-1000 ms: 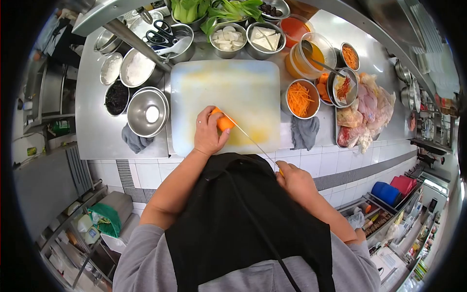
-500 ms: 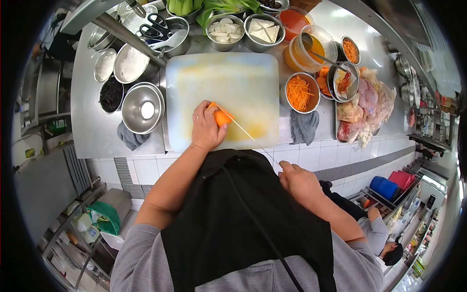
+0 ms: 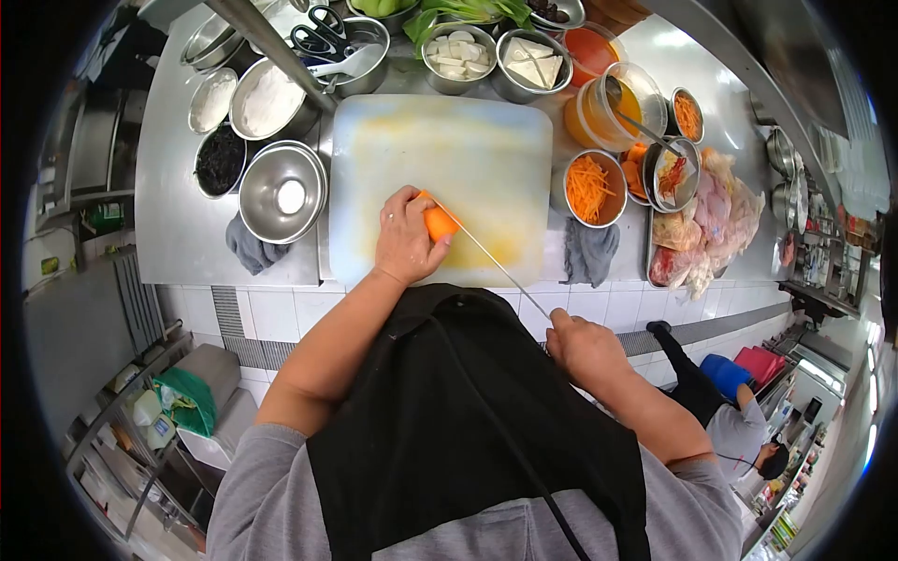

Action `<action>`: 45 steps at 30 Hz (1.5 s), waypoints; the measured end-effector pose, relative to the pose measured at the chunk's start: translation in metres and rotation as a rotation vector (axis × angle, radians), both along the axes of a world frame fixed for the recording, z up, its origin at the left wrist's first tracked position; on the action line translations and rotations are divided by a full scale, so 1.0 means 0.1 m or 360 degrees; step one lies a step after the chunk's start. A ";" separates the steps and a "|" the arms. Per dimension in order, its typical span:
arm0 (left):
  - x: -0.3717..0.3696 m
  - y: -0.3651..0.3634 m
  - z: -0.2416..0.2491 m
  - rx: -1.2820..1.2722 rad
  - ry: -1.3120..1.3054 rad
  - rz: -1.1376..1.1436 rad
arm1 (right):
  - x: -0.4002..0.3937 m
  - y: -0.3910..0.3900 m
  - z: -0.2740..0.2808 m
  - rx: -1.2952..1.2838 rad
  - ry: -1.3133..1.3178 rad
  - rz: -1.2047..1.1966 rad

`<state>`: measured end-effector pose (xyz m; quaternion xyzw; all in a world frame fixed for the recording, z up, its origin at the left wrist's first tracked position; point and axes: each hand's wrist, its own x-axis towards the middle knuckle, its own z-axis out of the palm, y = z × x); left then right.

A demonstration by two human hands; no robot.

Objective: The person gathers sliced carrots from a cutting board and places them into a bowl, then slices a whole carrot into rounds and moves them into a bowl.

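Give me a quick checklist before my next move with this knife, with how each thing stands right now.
1. Carrot held by the left hand: ok, gripped on the board.
2. Knife held by the right hand: ok, its blade reaches to the carrot.
3. Left hand safely clear of the edge: cannot tell; it is close to the blade.
4. Board uncluttered beyond the carrot: ok, that part is bare.
5. Bowl of carrot shreds off the board: ok, it stands to the right.
6. Board secured against slipping: cannot tell; its underside is hidden.
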<state>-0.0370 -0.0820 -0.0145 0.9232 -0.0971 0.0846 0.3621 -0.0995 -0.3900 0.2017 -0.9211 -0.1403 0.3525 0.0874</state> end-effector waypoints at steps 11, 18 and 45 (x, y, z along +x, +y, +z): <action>0.02 -0.02 0.05 -0.0015 0.0021 0.0009 | 0.12 0.04 -0.15 0.0000 0.0092 0.0086; 0.03 -0.01 0.04 0.0001 0.0009 0.0001 | 0.32 0.22 -0.33 0.0046 0.0138 0.0111; 0.01 0.00 0.01 0.0004 0.0005 -0.0042 | 0.54 0.57 -0.96 0.0287 0.0072 -0.0104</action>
